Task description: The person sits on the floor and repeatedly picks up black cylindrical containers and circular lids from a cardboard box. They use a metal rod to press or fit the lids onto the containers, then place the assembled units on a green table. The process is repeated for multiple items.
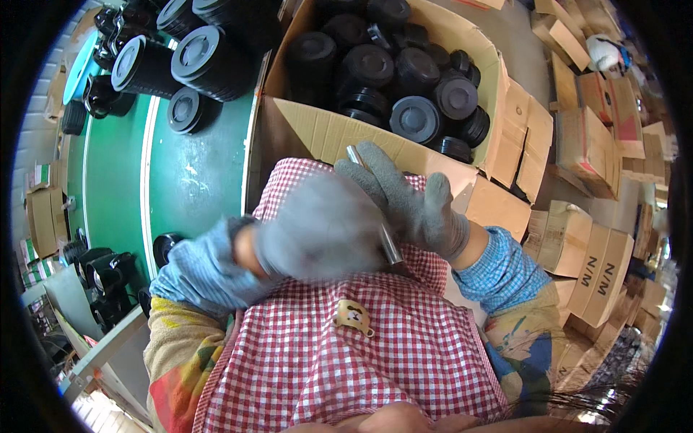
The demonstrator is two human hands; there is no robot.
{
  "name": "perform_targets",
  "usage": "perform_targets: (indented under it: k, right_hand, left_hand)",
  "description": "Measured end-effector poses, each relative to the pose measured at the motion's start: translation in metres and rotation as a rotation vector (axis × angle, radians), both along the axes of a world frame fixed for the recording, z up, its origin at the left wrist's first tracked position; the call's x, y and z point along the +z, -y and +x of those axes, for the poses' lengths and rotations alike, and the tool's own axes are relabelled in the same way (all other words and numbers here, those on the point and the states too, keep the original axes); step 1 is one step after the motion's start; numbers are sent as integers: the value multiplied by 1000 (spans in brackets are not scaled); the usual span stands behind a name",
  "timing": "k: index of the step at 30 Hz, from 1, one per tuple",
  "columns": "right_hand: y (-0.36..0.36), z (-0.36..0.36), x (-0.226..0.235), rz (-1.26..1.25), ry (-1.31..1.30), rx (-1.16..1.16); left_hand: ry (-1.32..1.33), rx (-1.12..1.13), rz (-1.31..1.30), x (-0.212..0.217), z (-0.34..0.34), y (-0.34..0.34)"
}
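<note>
Grey work gloves cover both my hands, which are close together in front of the checked apron. My left hand [317, 227] is smeared by motion, and its fingers cannot be made out. My right hand [408, 198] has its fingers laid around a thin silvery metal rod [390, 245]. The rod slants from the upper left to the lower right, its upper end showing past the fingertips and its lower end darker. Its middle is hidden by the hands. Whether the left hand touches the rod cannot be seen.
An open cardboard box [317, 130] full of round black lidded pots or discs stands just beyond my hands. On the left, a green conveyor belt [195, 162] carries stacked black round parts [209, 61]. Several cardboard cartons [588, 151] are piled on the right.
</note>
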State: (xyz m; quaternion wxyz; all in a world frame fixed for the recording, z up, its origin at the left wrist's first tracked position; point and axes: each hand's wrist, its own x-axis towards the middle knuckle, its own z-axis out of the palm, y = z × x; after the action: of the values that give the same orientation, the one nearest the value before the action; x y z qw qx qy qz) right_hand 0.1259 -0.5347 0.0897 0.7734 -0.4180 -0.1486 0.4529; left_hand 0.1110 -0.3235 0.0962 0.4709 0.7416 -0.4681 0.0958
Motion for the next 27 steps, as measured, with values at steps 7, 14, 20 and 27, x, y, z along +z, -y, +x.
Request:
perform_targets:
  k: [7,14,20,27]
  right_hand:
    - [7,26,-25,18,103,58]
    - [-34,80,-120,-147,921,17]
    - [40,30,-67,-603,1144,-142]
    - [35,55,-59,-812,1299,135]
  left_hand:
    - [26,62,182,-29,-38,57]
    - [-118,-23,124,-34,-25,60]
    - [-447,-382,-503,-54,-18,3]
    - [-586,-147,-302,-16,4,-41]
